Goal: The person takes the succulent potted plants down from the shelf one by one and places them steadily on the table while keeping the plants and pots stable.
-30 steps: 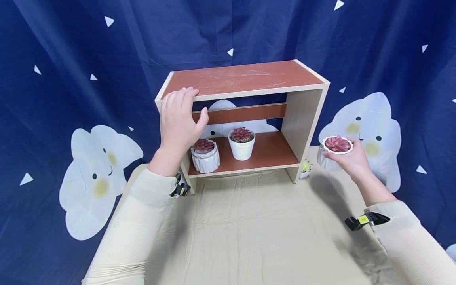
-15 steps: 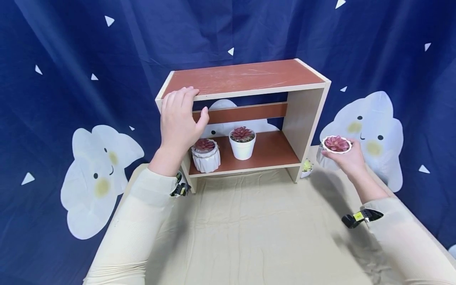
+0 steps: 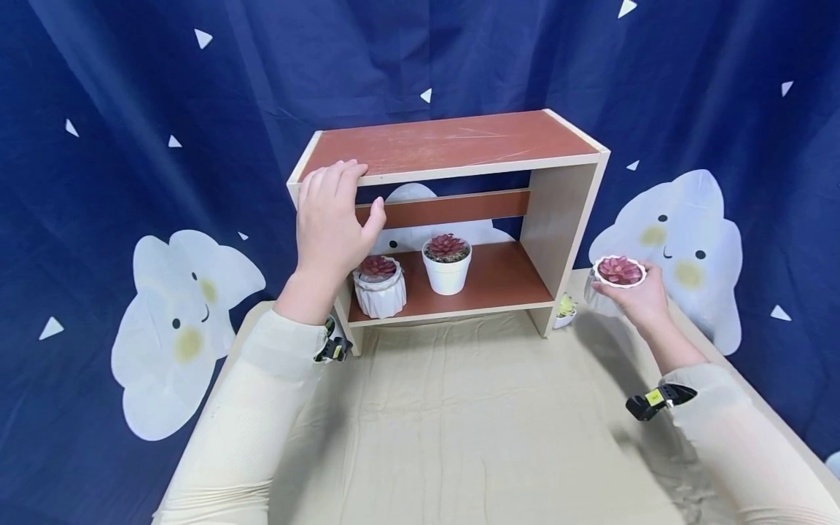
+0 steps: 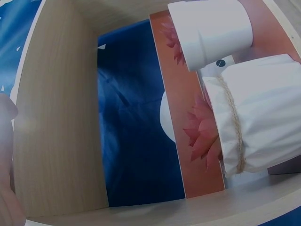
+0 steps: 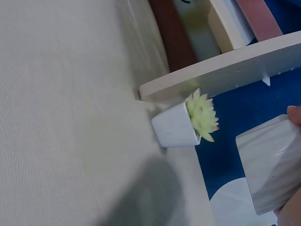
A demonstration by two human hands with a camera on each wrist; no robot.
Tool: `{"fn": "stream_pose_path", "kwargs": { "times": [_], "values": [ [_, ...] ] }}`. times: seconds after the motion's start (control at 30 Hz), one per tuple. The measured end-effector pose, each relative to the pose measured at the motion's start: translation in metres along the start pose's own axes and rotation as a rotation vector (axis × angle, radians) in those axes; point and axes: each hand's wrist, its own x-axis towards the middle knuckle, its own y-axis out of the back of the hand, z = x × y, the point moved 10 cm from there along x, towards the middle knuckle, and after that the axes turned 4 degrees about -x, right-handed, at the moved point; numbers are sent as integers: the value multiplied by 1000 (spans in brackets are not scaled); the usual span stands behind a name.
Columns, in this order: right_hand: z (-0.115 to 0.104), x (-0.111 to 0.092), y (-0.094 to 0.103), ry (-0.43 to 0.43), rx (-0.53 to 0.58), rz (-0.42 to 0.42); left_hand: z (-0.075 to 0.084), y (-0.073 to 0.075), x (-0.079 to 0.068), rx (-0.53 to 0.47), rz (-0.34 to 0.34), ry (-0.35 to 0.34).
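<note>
My left hand (image 3: 331,222) rests on the top left front edge of a wood-and-red-brown shelf unit (image 3: 453,142), fingers fairly straight over the top, thumb out to the side. In my right hand (image 3: 646,295) is a white ribbed pot with a red succulent (image 3: 620,271), gripped by its side and held up right of the shelf. Inside the shelf, a white pot tied with twine (image 4: 263,117) holds a red succulent at the left. Near it stands a smooth white pot (image 3: 448,277) with another red succulent.
A small white pot with a yellow-green succulent (image 5: 176,127) stands on the cloth-covered table (image 3: 453,408), beside the shelf's right side. Behind everything hangs a blue curtain (image 3: 367,58) printed with clouds and white triangles.
The right forearm has shifted slightly inward to the left, and the held pot has moved a little. My left hand and the pots on the shelf stay in place.
</note>
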Motion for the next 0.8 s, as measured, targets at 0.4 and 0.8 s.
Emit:
{"fn": "stream_pose_path", "kwargs": {
  "times": [0.4,0.8],
  "values": [
    [11,1,-5,-6,-3,15,0,1,0,13,0,-1],
    [20,2,-13,-39,24,10,1,2,0,14,-1,4]
  ]
}}
